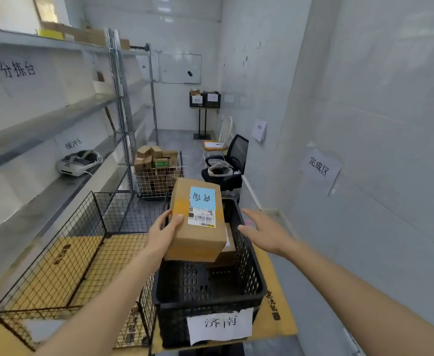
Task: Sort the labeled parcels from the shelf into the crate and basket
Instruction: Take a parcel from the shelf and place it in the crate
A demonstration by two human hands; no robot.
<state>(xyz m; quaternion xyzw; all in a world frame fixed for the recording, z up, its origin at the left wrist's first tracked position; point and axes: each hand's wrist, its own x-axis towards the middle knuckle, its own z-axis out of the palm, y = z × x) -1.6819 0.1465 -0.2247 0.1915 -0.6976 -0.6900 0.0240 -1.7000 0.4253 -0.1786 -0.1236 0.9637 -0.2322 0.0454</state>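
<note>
Placing step under way: your left hand (163,233) grips the cardboard parcel (196,219) by its near left edge, holding it tilted above the black crate (249,276), over a second box (227,250) already inside. Your right hand (264,232) hovers just right of the crate, fingers spread, grasping nothing. The parcel's blue note (202,198) reads upside down, apparently 济南; a barcode label (202,219) sits below it, too small to read. The crate's paper tag (219,325) reads 济南, so they seem to match. Next, lower the parcel beside the box and let go. The wire basket (56,260) stands left of the crate.
</note>
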